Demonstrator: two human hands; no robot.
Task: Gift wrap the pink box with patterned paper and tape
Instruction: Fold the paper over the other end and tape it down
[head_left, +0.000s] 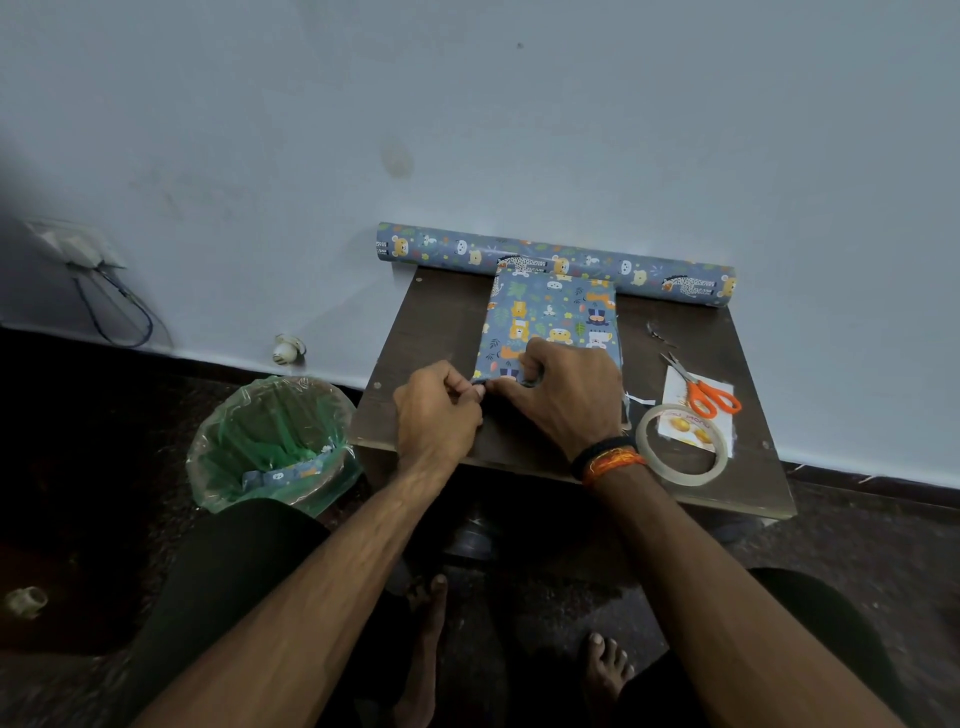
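Nearest me are my two forearms, reaching forward over my knees to the near end of the box (550, 325). It lies on the small dark desk (431, 332), already covered in the blue animal-print paper on every face I can see, no pink showing. Its long axis runs away from me, from the desk's near edge toward the far edge, where the paper roll (556, 262) lies crosswise against the wall.

My left hand (436, 410) sits at the box's near left corner, fingers curled and pinching what I take to be the paper flap there. My right hand (566, 395) lies over the near end, thumb and fingers curled onto the same fold just beside the left hand's pinch. Whether a strip of tape is between the fingers, I cannot tell.

The relation that matters: the open end faces me, so the fold closes along the near short edge, square to the long axis. Both hands are on it. The tape ring (681, 444) and scissors (701, 389) lie near the desk's near right corner, closer to my right hand, so I judge that hand should fetch tape while the left keeps the fold pinned. A bin (270, 447) stands on the floor off the desk's left edge.
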